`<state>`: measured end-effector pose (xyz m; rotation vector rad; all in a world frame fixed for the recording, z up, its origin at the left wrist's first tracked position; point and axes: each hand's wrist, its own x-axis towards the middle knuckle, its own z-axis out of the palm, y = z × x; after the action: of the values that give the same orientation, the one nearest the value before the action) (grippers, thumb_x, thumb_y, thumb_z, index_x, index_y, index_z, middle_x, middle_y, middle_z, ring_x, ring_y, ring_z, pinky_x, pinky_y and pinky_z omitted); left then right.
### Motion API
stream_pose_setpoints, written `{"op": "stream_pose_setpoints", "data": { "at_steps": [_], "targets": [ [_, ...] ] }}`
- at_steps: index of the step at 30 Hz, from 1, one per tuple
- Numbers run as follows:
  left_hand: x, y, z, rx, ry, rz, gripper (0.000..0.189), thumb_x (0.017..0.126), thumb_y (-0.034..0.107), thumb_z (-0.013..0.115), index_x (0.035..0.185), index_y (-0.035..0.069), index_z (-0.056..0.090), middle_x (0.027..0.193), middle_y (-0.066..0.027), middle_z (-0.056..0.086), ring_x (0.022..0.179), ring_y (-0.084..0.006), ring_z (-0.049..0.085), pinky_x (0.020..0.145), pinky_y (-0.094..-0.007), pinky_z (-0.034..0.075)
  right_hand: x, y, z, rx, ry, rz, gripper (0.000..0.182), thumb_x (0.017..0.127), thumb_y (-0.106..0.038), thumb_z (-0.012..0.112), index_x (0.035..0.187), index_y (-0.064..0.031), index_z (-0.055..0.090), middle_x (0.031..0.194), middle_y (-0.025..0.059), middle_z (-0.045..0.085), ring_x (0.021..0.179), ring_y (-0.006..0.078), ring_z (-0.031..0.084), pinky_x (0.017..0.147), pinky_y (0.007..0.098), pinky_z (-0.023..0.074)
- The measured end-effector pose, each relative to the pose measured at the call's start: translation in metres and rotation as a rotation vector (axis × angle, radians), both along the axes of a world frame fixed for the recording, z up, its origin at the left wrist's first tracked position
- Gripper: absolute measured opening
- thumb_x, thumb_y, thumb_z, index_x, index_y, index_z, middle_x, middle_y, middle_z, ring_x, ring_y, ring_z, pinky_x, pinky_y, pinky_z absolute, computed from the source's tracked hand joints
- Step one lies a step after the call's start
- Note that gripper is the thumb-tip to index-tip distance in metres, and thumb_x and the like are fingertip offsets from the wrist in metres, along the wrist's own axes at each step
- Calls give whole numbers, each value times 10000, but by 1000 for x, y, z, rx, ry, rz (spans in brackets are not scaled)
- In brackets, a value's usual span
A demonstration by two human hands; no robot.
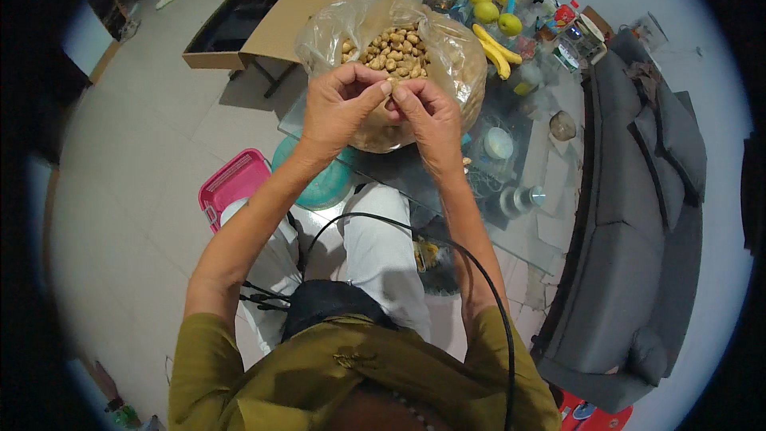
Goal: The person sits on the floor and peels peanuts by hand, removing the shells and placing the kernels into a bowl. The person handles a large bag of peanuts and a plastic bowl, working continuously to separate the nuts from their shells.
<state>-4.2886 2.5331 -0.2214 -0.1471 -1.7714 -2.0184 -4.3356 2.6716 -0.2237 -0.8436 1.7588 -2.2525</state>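
Both my hands meet over a large clear plastic bag (458,66) of unshelled peanuts (395,51), which stands open-mouthed on a glass table (413,191). Between the fingertips of my left hand (338,102) and my right hand (431,114) is one small peanut (392,81), mostly covered by the thumbs. Whether its shell is whole or cracked is too small to tell. Below my left wrist sits a teal plastic basket (323,185), partly hidden by the forearm. Some pale bits (467,163) lie on the glass beside my right wrist.
A pink basket (233,182) is left of my legs. An open cardboard box (287,18) stands behind it. Bananas (497,54), round yellow-green fruit (486,12), bottles and a white bowl (498,143) occupy the table's right. A black cable (479,263) crosses my lap; a grey sofa (628,221) is at right.
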Motion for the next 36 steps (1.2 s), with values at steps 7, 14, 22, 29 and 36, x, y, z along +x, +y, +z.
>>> {"op": "stream_pose_setpoints", "data": {
  "at_steps": [7, 14, 22, 29, 36],
  "targets": [
    [-5, -1, 4, -653, 460, 404, 163, 705, 17, 696, 853, 13, 624, 793, -84, 599, 694, -178, 617, 609, -275, 503, -6, 1, 8, -100, -406, 240, 220, 874, -231, 590, 967, -31, 587, 828, 33, 627, 710, 71, 597, 598, 174, 497],
    [3, -2, -2, -305, 69, 118, 141, 805, 58, 636, 936, 3, 643, 880, -27, 625, 750, -79, 581, 674, -210, 475, -4, 6, 1, -50, -250, 147, 181, 883, -169, 570, 959, -6, 586, 822, 36, 624, 702, 74, 591, 601, 178, 485],
    [2, -10, -2, 21, -103, -92, 183, 815, 123, 656, 956, 7, 645, 871, -21, 640, 776, -65, 570, 688, -196, 464, 6, -2, 5, 126, 25, 6, 168, 897, -144, 530, 949, 5, 586, 748, 22, 609, 654, 68, 578, 581, 178, 472],
    [-4, -2, -8, 34, 35, 45, 157, 825, 111, 643, 943, 7, 644, 863, -24, 640, 775, -67, 577, 706, -194, 467, 4, -11, -5, -98, -304, 93, 188, 905, -173, 524, 946, 0, 586, 772, 35, 598, 664, 80, 583, 583, 200, 504],
    [-7, 0, -16, 110, -41, 76, 188, 850, 124, 610, 987, -2, 634, 910, -49, 648, 789, -78, 589, 726, -203, 480, 0, -13, -2, -205, -517, 135, 224, 902, -208, 536, 992, -5, 566, 833, 52, 601, 722, 100, 601, 628, 225, 535]
  ]
}}
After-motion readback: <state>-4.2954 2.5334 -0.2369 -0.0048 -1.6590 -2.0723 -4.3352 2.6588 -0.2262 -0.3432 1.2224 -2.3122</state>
